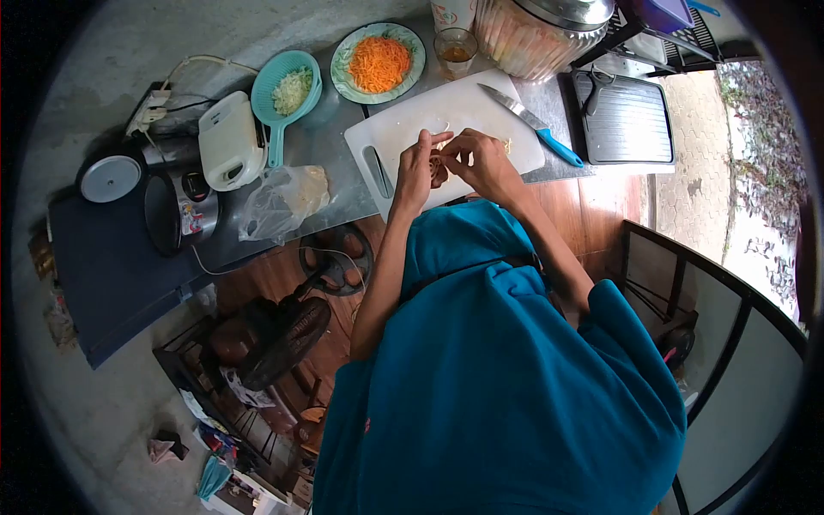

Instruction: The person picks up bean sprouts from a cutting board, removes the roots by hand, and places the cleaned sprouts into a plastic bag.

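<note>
Over the near edge of a white cutting board (403, 123), my left hand (415, 176) and my right hand (482, 165) come close together. The fingers of both are bent around a small reddish-brown thing, mostly hidden, whose kind I cannot make out. My right hand pinches with thumb and forefinger. Pale thin shreds lie on the board around the fingers. A knife (524, 116) with a blue handle rests across the board's right part, its handle past the edge, a little beyond my right hand.
Behind the board stand a plate of shredded carrot (378, 64), a glass of brown liquid (455, 53) and a large lidded jar (536, 39). A turquoise strainer (275, 129) holds chopped pale-green pieces. Left are a plastic bag (287, 202) and white appliance (230, 142); right, a black griddle (631, 116).
</note>
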`<state>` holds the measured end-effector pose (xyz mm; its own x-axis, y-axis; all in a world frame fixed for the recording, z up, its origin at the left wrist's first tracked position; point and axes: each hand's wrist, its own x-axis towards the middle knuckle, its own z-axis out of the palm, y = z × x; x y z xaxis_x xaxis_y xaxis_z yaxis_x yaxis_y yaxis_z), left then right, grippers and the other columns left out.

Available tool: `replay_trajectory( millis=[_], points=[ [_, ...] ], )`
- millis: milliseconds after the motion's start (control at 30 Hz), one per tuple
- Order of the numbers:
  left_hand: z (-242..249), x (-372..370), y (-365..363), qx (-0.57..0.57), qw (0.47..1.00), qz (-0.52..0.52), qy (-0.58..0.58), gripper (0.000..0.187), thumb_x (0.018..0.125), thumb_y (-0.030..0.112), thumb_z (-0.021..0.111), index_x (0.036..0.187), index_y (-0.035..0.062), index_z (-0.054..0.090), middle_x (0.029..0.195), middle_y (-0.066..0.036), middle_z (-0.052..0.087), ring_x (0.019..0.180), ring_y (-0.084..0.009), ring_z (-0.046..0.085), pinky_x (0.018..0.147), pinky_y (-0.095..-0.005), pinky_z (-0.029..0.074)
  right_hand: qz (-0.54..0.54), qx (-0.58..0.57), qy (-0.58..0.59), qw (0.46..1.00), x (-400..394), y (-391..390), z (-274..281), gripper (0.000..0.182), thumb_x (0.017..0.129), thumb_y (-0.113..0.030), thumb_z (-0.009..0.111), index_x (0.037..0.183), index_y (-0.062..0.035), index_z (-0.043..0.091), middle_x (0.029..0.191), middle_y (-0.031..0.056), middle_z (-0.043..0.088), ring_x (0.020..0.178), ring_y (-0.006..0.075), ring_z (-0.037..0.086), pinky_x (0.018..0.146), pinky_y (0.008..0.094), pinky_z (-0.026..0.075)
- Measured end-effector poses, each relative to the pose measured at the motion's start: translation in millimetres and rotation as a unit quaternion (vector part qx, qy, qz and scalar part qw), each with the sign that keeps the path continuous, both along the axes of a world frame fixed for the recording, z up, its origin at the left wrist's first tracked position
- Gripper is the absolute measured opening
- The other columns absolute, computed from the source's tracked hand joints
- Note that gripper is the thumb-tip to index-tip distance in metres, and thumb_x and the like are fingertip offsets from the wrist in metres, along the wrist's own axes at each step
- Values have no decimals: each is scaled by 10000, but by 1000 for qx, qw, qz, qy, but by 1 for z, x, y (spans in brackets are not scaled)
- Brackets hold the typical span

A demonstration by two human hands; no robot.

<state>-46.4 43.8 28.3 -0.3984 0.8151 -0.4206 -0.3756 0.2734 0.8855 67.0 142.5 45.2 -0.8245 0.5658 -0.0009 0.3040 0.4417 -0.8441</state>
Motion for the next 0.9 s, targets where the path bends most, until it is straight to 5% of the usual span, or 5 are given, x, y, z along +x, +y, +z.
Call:
replay_trajectory(
  millis=[200, 367, 567, 900],
  points=[
    [-2, -5, -6, 49, 994, 36, -85, 521, 992, 458, 374, 979, 4, 628, 597, 1, 521, 449, -42, 380, 413, -195, 270, -30, -81, 35, 996, 2, 7, 6, 183, 825, -155, 675, 881, 20, 672, 781, 98, 661, 642, 148, 572, 619, 295, 467],
    [3, -3, -8, 69, 982, 123, -122, 300, 945, 312, 558, 845, 33, 607, 593, 16, 484, 451, -31, 342, 409, -195, 238, -43, -165, 45, 984, 3, 11, 9, 182, 874, -126, 629, 906, 53, 645, 781, 73, 658, 709, 98, 573, 656, 261, 473],
    [6, -5, -12, 80, 988, 104, -87, 177, 916, 189, 607, 865, 21, 582, 623, 29, 458, 488, -38, 344, 445, -195, 239, -90, -217, 103, 967, 5, 13, -13, 238, 863, -191, 636, 897, 42, 671, 757, 95, 671, 663, 136, 604, 615, 281, 472],
    [0, 10, 5, 66, 993, 80, -48, 210, 915, 207, 610, 901, -2, 611, 610, 40, 445, 485, -25, 332, 447, -194, 239, -168, -188, 73, 965, 28, 24, -17, 280, 882, -223, 616, 886, 48, 686, 705, 68, 657, 630, 98, 596, 597, 251, 473]
  ],
)
